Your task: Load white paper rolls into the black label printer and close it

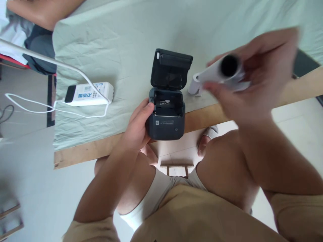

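Note:
A dark portable label printer (166,126) stands at the table's front edge with its lid (172,69) flipped up. Its roll compartment shows a small white label inside and no roll. My left hand (138,124) grips the printer's left side, thumb near the compartment rim. My right hand (262,70), smeared by motion, is raised to the right of the printer. In its fingers is a white paper roll (212,74) with a dark round core end turned up. Below and behind it, a smaller white paper roll (193,84) rests on the cloth, partly hidden.
A pale green cloth (126,43) covers the table, whose wooden edge (88,153) faces me. On the left lies a white printed power bank-like box (89,94) with a white cable (83,116). Another person's limb (42,13) shows at top left. A dark flat object (305,64) lies at right.

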Motion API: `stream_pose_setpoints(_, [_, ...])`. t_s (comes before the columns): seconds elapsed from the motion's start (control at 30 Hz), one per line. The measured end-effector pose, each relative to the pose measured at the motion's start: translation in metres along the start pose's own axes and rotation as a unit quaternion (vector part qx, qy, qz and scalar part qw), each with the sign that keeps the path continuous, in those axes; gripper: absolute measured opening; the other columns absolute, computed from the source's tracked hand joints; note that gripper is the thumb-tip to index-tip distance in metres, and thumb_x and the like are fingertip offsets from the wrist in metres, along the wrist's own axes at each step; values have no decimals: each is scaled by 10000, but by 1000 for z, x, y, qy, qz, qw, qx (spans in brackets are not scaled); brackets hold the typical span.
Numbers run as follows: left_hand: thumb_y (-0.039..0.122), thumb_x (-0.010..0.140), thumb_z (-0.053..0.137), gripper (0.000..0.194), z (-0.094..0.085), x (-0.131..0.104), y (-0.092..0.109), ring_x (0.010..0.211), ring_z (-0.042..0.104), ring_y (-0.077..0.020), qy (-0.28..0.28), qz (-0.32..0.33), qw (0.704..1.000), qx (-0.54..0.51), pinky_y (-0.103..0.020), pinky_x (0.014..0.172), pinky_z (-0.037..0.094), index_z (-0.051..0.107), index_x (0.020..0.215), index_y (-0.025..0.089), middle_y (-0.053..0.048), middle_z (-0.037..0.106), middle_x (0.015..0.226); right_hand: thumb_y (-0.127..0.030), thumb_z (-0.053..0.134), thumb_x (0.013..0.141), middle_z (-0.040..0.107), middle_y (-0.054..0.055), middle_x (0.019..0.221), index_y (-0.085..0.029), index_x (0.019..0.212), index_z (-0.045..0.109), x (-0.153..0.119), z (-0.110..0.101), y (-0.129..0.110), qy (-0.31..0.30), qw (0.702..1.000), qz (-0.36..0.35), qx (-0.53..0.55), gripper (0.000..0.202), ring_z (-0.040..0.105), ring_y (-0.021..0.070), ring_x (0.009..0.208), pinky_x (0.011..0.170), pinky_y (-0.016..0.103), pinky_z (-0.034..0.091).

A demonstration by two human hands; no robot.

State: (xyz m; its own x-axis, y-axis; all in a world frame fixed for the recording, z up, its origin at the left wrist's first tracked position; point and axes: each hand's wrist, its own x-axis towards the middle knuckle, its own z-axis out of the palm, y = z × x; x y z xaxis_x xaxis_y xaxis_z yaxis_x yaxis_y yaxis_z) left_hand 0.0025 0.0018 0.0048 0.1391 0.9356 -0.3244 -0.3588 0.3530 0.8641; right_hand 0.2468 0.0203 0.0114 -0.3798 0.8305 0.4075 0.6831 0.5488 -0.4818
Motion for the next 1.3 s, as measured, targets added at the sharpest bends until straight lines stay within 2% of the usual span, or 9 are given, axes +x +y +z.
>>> stream_pose_setpoints(0.3, [407,898,709,234,-2,-1,0,729,742,-176,4,24,1000,17,-251,638,568,695,968,185,-1,718,761,-252,559,1002,761,10,1077,-274,981,636,26,33,-33,19,998,-56,-36,82,700,184,977,829,361,513])
stream_pose_setpoints(0.47, [373,920,676,210,-2,-2,1,827,759,-202,-18,21,1000,1,-263,685,598,700,978,172,-17,719,776,-124,609,945,783,-9,1003,-242,893,633,24,38,-37,115,981,-148,-55,131,727,175,898,745,373,469])
stream_pose_setpoints(0.73, [332,746,867,522,-15,-2,-2,977,739,-230,-62,60,993,82,-297,814,611,646,1208,231,-28,748,1009,-430,566,1026,762,17,937,-243,953,664,10,38,-51,69,982,-177,7,224,708,202,937,791,389,513])
stream_pose_setpoints(0.83, [270,680,890,721,-14,-3,-2,1100,717,-264,-49,65,992,94,-326,919,599,599,1340,265,-36,744,1152,-289,595,985,725,74,1016,-223,1036,666,12,28,-47,146,978,-142,43,110,699,193,949,818,359,554])
stream_pose_setpoints(0.9, [277,670,880,732,-10,-6,0,1145,704,-300,-33,54,994,86,-344,939,586,607,1349,251,-61,736,1182,-276,596,956,656,102,1264,-245,1213,639,14,23,-42,189,978,-75,53,263,688,214,1049,824,355,573])
stream_pose_setpoints(1.03, [260,621,871,705,-2,-10,3,1114,703,-313,-17,44,996,77,-332,896,570,651,1291,224,-78,733,1146,-324,602,937,467,17,1550,-397,1427,478,14,23,-38,153,981,11,122,511,578,279,1347,767,342,573])
stream_pose_setpoints(1.1, [251,625,859,640,-1,-11,3,1055,710,-296,-16,49,996,77,-324,854,570,675,1237,225,-67,737,1090,-308,601,941,536,0,1450,-395,1336,528,13,25,-40,171,968,6,184,411,612,236,1279,720,315,543])
stream_pose_setpoints(1.2, [244,654,844,563,-2,-12,3,1010,718,-278,-10,55,996,74,-327,827,581,690,1195,244,-42,744,1014,-302,601,942,642,-10,958,-299,1014,600,12,26,-46,208,950,-23,230,72,621,139,788,633,302,465])
stream_pose_setpoints(1.3, [255,664,858,548,-3,-12,3,1053,724,-290,-18,50,996,71,-335,830,596,686,1184,258,-39,756,1031,-297,643,920,436,-50,574,-226,692,474,11,21,-49,141,972,-7,190,293,372,89,524,519,284,327])
